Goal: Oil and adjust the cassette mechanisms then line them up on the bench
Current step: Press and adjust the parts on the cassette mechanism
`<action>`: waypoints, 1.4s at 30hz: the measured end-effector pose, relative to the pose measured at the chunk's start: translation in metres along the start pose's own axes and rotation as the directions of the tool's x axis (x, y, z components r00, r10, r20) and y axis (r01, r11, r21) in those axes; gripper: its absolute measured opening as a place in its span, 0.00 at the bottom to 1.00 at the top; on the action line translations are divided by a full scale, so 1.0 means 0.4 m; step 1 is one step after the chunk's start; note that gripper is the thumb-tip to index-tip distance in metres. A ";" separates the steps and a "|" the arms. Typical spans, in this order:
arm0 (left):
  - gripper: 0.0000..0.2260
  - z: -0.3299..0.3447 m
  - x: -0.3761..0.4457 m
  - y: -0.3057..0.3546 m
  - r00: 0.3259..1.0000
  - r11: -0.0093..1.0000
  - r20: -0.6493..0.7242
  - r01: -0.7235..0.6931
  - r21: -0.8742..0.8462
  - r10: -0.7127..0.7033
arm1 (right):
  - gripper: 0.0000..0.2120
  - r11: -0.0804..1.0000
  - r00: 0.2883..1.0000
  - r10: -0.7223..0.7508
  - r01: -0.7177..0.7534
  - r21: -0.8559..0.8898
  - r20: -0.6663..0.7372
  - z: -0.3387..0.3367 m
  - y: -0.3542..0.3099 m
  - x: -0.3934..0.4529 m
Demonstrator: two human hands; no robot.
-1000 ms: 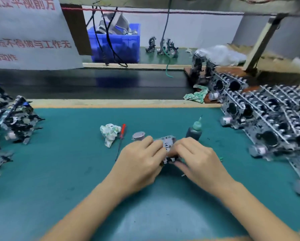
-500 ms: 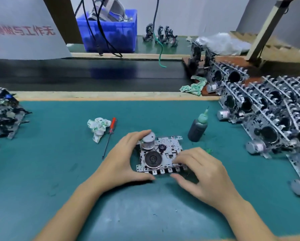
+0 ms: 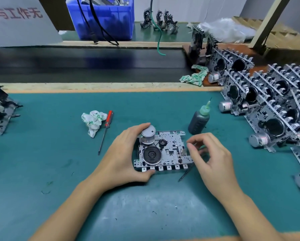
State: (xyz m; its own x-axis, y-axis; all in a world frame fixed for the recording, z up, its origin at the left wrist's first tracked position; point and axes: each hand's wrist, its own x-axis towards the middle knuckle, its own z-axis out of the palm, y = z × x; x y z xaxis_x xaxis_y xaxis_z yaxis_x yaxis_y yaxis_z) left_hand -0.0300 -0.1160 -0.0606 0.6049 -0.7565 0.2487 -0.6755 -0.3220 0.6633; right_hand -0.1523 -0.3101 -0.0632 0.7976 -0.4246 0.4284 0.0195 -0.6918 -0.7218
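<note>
My left hand (image 3: 123,157) grips the flat silver metal cassette mechanism (image 3: 163,151) lying on the teal tabletop (image 3: 58,162), my right hand (image 3: 213,160) hovers loosely curled, empty, beside it; beyond, a careless reach could topple the dark grey oil bottle (image 3: 198,120).

Teal bench mat (image 3: 58,171) under the hands, wooden edge strip (image 3: 93,86) beyond them, black conveyor belt (image 3: 84,63) farther out, blue crate (image 3: 104,20) and pale wall (image 3: 197,6) behind, printed sign (image 3: 15,20) far left.
</note>
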 end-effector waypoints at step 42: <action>0.46 -0.016 0.029 0.016 0.915 0.327 0.387 0.402 -0.855 -0.115 | 0.21 0.794 0.582 -0.103 -0.440 0.420 0.806 -0.023 -0.129 0.128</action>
State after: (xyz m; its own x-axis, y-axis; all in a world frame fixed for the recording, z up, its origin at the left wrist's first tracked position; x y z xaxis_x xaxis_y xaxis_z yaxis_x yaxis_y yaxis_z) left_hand -0.0245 -0.1232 -0.0489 0.4679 -0.8754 -0.1212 0.3829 0.0772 0.9206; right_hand -0.1182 -0.3016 0.0008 0.9485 0.2954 -0.1144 -0.0828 -0.1172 -0.9897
